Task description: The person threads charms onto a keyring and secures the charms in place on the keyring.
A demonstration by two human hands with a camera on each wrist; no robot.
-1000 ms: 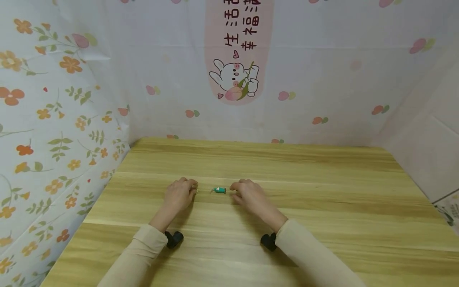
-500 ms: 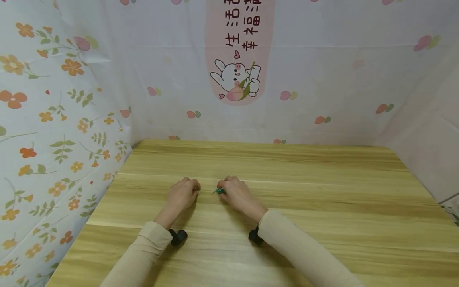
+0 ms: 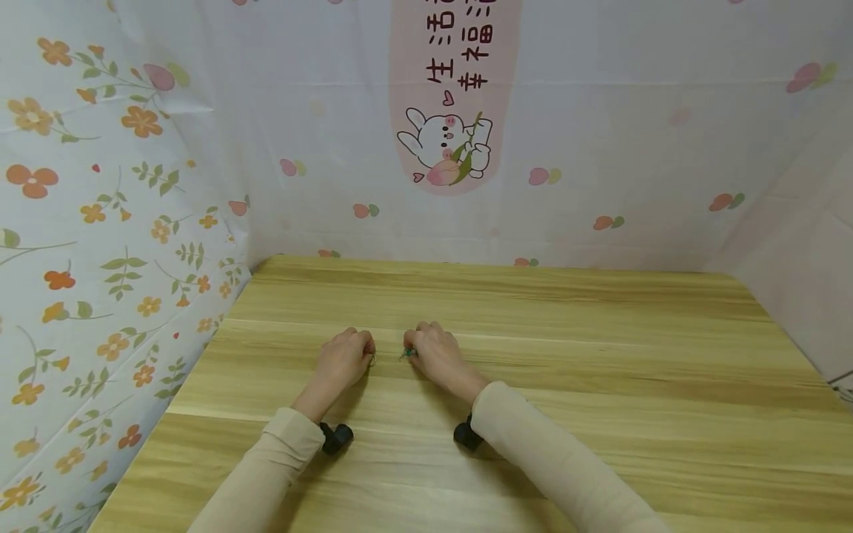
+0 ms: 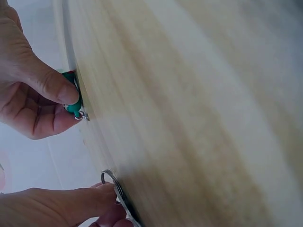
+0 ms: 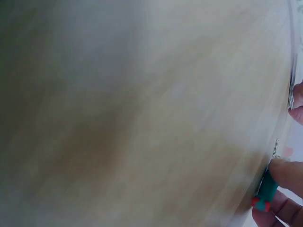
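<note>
In the head view my left hand (image 3: 342,363) is just left of the table's middle, pinching a silver key ring (image 4: 119,189) between thumb and fingers. A short gap to the right, my right hand (image 3: 436,357) pinches a small green pendant (image 5: 268,188) with a red-trimmed end. From the pendant's other end a short metal chain (image 5: 275,148) sticks out toward the left hand. Ring and chain are apart. Both hands are low over the wooden table (image 3: 566,355); fingers cover part of each object.
A black wrist camera (image 3: 338,440) is strapped at the left wrist, another black camera (image 3: 468,435) at the right. A white printed cloth (image 3: 320,133) hangs behind the table, and a floral cloth (image 3: 126,266) hangs along its left side.
The right hand has moved left and taken hold of the green pendant, which lay on the table a second ago. The left hand keeps the ring and has hardly moved.
</note>
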